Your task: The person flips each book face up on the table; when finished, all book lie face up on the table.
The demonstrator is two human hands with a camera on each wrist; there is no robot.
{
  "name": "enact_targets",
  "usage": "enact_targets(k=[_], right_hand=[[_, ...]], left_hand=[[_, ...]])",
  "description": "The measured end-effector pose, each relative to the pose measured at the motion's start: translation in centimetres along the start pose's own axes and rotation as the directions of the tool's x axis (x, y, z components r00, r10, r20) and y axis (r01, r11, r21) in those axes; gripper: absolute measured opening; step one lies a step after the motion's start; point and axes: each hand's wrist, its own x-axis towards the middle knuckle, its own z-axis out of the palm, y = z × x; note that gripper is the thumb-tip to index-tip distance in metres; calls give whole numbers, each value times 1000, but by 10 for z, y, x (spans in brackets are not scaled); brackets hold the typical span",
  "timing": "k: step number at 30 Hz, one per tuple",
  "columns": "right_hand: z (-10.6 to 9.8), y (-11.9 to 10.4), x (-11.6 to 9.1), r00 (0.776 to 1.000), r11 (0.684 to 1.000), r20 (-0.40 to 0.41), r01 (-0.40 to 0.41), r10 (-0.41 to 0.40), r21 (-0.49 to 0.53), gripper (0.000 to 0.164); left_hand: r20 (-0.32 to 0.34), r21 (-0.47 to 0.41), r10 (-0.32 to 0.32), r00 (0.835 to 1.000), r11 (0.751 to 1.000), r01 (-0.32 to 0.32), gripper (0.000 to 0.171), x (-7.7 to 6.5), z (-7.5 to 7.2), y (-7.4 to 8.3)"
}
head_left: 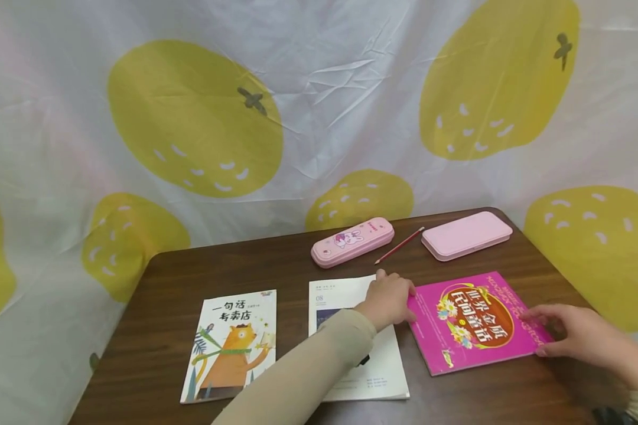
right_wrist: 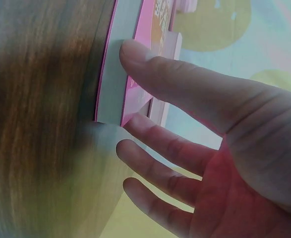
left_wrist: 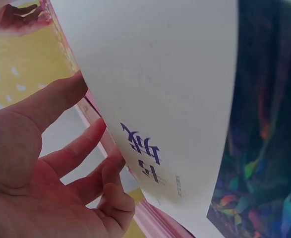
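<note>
A bright magenta storybook (head_left: 468,330) lies on the table at the right, between both hands. My left hand (head_left: 390,298) reaches over a white book (head_left: 380,366), its fingertips at the magenta book's left edge. In the left wrist view the white cover (left_wrist: 150,64) stands close beside the spread fingers (left_wrist: 61,101). At the magenta book's lower right corner, my right hand (head_left: 574,333) rests its thumb against the page edge (right_wrist: 113,74). Its other fingers (right_wrist: 157,163) are extended and apart, the index fingertip close to the corner.
Left of the white book lies a picture book with an orange cat (head_left: 234,348). Farther back are a pink rabbit pencil case (head_left: 353,242), a red pencil (head_left: 399,245) and a plain pink case (head_left: 466,235). A fruit-print curtain (head_left: 298,136) hangs behind the brown table (head_left: 159,313).
</note>
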Motion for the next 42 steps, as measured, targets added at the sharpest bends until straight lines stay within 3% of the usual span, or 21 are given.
enact_targets(k=[6,15,21,26,29,33,37,39,42], right_hand=[[1,8,5,997,998,-56,59,-61,-33,61],[-6,14,22,999,998,2,38,-38,-43,44],[0,34,37,987,989,-81,137,-142,-60,39],[-1,42,55,967,975,-130,213,-221,-71,38],[-3,40,65,963,971,-131,229,-236,-69,39],[-8,37,75,982,984,-54,180,-181,-7,38],[-10,34,86,988,987,-20,157,-156,28,37],[-10,33,91,986,986,-20,164,-163,29,37],[-10,30,98,981,981,-25,193,-192,23,36]], left_hand=[[-12,-10,-6,1000,1000,5,49,-10,2,0],[-12,57,36,999,998,-35,29,-31,8,5],[-4,43,94,996,995,-94,26,-46,12,10],[34,-35,153,988,988,-152,31,-53,15,11],[41,-69,189,981,980,-186,29,-55,17,12],[44,-82,236,971,969,-232,31,-58,21,17],[44,-95,276,960,958,-271,34,-61,28,25],[35,-97,283,959,956,-278,35,-63,31,29],[9,-68,248,969,967,-247,35,-67,35,36]])
